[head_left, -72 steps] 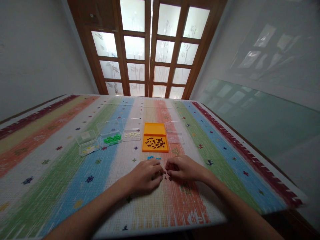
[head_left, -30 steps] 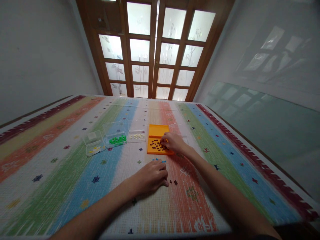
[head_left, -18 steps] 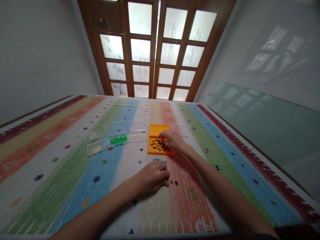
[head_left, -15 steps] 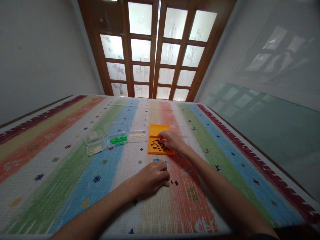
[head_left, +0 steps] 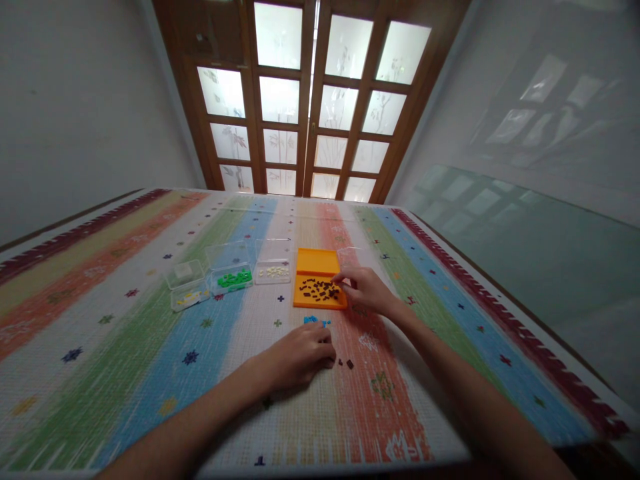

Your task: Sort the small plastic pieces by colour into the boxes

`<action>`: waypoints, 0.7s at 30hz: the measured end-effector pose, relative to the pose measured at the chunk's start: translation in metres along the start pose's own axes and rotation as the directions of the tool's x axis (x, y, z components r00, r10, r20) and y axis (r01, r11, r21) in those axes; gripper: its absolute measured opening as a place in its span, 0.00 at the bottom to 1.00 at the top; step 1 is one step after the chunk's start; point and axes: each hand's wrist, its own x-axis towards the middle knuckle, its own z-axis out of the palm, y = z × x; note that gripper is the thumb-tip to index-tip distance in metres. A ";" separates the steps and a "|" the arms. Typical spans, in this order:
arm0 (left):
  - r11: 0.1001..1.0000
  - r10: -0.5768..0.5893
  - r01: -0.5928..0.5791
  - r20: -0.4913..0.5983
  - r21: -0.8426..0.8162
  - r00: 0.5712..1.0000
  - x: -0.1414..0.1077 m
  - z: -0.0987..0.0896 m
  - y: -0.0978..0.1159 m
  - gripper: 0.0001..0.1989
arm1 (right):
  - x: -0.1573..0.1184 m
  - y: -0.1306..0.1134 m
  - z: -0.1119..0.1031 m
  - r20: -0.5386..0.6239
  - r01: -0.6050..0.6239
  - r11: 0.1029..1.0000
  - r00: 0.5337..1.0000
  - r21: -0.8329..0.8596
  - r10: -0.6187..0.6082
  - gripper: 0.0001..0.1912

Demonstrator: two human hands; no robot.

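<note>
An orange box [head_left: 320, 305] lies open on the table, with several small dark brown pieces [head_left: 313, 285] scattered in its front half. At its right edge is my right hand [head_left: 367, 290], thumb and fingertips pinched together over the pieces; whatever they pinch is too small to make out. My left hand [head_left: 305, 353] rests on the cloth in front of the box, its fingers curled and their contents hidden. Beside its fingertips lie small dark brown pieces [head_left: 350, 364]. Just beyond its knuckles sit several little blue pieces [head_left: 311, 320].
Left of the orange box stand three open clear boxes: one with cream pieces [head_left: 277, 272], one with green pieces [head_left: 234, 278], one with yellow pieces [head_left: 193, 298]. A striped patterned tablecloth [head_left: 210, 353] covers the table. Wood-framed glass doors [head_left: 305, 127] rise behind.
My right hand has shifted right, from over the middle of the orange box to its right edge, uncovering more brown pieces. My left hand stays nearly still. The view has shifted slightly.
</note>
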 end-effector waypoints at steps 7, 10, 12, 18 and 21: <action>1.000 0.000 0.000 -0.060 0.000 0.998 0.002 -0.013 -0.004 0.07 | -0.063 -0.019 -0.011 0.206 0.050 0.969 0.973 0.244 -0.103 0.09; 1.000 -0.027 0.027 -0.131 -0.005 0.991 0.003 -0.028 -0.012 0.07 | -0.082 -0.030 -0.010 0.327 0.062 0.944 0.929 0.325 -0.174 0.09; 0.998 -0.049 0.055 -0.189 0.023 0.981 0.004 -0.037 -0.021 0.07 | -0.092 -0.034 -0.006 0.353 0.033 0.941 0.922 0.336 -0.158 0.10; 0.980 -0.132 0.164 -0.249 0.114 0.959 0.006 -0.052 -0.056 0.03 | -0.103 -0.032 0.005 0.323 0.008 0.960 0.941 0.281 -0.102 0.10; 0.967 -0.196 0.229 -0.241 0.115 0.950 0.010 -0.055 -0.067 0.05 | -0.099 -0.031 0.006 0.276 0.022 0.958 0.955 0.285 -0.104 0.09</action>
